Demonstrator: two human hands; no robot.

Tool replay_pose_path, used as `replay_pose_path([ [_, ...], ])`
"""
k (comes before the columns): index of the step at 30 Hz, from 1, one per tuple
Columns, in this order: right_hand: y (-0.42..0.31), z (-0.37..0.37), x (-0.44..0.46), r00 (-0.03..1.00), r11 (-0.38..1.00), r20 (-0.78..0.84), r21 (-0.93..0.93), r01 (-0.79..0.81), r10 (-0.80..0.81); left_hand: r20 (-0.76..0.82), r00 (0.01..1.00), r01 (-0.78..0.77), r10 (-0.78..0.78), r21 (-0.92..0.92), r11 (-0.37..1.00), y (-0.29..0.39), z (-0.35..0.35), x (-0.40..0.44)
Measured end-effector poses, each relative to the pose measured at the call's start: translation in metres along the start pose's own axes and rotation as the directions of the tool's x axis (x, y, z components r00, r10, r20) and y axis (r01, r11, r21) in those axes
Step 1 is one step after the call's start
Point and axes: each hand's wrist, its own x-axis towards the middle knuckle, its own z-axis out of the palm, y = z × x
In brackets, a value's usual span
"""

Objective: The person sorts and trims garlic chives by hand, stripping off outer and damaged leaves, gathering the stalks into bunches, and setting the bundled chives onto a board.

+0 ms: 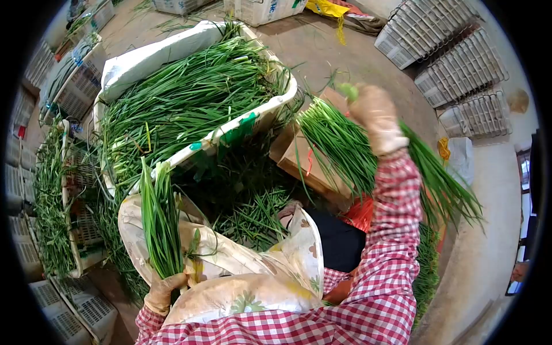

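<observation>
A bunch of long green leafy stalks stands upright over the apron, its lower end in my gloved left hand. My gloved right hand is raised at the right, closed around a second bunch whose pale ends show above the fingers and whose leaves trail down to the right. Beside and partly behind my right arm, a pile of stalks lies on a brown cardboard box. The large white crate at the upper left is heaped with more stalks.
Loose greens lie between the crate and the patterned apron. Another filled crate stands at the left. White crates are stacked along the right wall. A yellow bag lies at the top.
</observation>
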Motion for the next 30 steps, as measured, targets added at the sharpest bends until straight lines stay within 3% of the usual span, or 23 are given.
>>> replay_pose_path([
  [2,-0.006,0.037,0.013,0.973,0.997,0.222,0.012,-0.071,0.067,0.021,1.000,0.014,-0.013,-0.028,1.000,0.012,0.015,0.000],
  [4,-0.001,0.093,0.034,0.935,0.994,0.338,-0.062,-0.091,0.107,0.043,0.999,0.029,-0.027,-0.057,0.998,0.023,0.028,-0.001],
  [8,-0.005,0.148,0.045,0.918,0.997,0.391,-0.010,-0.072,0.070,0.020,0.995,0.104,-0.103,-0.122,0.987,0.022,0.032,0.006],
  [9,0.000,0.170,0.046,0.954,0.999,0.297,0.021,-0.044,0.036,-0.008,0.995,0.097,-0.099,-0.128,0.987,0.025,0.038,0.005],
  [11,0.004,0.177,0.050,0.951,0.997,0.302,0.008,-0.074,0.068,-0.035,0.995,0.091,-0.097,-0.133,0.987,0.029,0.045,0.005],
  [14,0.009,0.155,0.052,0.958,0.978,0.227,0.079,-0.195,0.173,-0.053,0.995,0.080,-0.087,-0.124,0.989,0.030,0.046,0.007],
  [17,0.005,0.084,0.038,0.977,0.986,0.176,0.091,-0.137,0.120,-0.030,0.992,0.118,-0.122,-0.119,0.986,0.023,0.040,0.011],
  [19,-0.012,0.042,0.016,0.937,0.984,0.343,0.140,-0.113,0.059,0.030,0.988,0.154,-0.152,-0.121,0.981,0.022,0.038,0.013],
  [20,-0.011,0.050,0.001,0.880,0.887,0.451,0.453,-0.084,-0.147,0.031,0.988,0.156,-0.153,-0.121,0.980,0.019,0.038,0.014],
  [21,-0.011,0.056,-0.011,0.799,0.690,0.475,0.716,-0.107,-0.369,0.016,0.990,0.140,-0.139,-0.125,0.982,0.016,0.037,0.015],
  [25,-0.020,0.088,-0.004,0.751,0.823,0.580,0.561,-0.088,-0.315,0.037,0.989,0.145,-0.141,-0.186,0.972,0.021,0.038,0.011],
  [27,-0.015,0.110,0.005,0.790,0.935,0.607,0.322,-0.148,-0.085,0.041,0.984,0.181,-0.176,-0.231,0.956,0.015,0.028,0.008],
  [28,-0.022,0.120,0.000,0.792,0.934,0.606,0.322,-0.157,-0.076,0.036,0.979,0.203,-0.200,-0.179,0.963,0.004,0.013,0.010],
  [30,-0.047,0.146,-0.008,0.804,0.967,0.581,0.114,-0.229,0.122,0.055,0.975,0.222,-0.217,-0.124,0.967,-0.001,0.009,0.014],
])
